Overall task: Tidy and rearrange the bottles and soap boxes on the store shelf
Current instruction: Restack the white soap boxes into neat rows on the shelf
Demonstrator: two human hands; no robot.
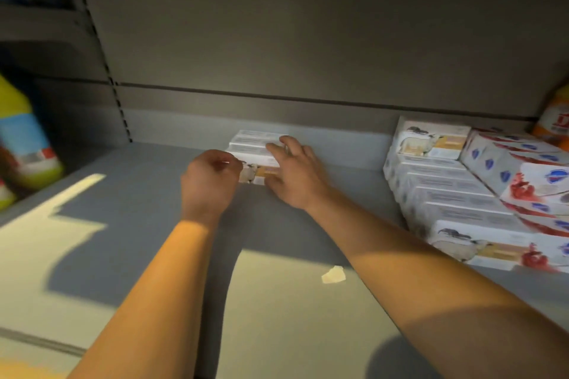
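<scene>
Resting right hand (pixel 292 169) | white soap boxes (pixel 255 148), sheep print | stacked

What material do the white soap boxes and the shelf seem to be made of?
Soap boxes: likely printed cardboard, slightly glossy; sharp folded edges and printed pictures. Shelf: probably painted metal, matte grey; smooth flat surface, slotted upright behind it. Blur leaves both uncertain.

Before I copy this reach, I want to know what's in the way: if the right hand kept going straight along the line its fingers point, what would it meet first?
The right hand already lies across the small stack of soap boxes. Going on, its fingers would probably reach the shelf's back panel next, though depth is hard to judge.
</scene>
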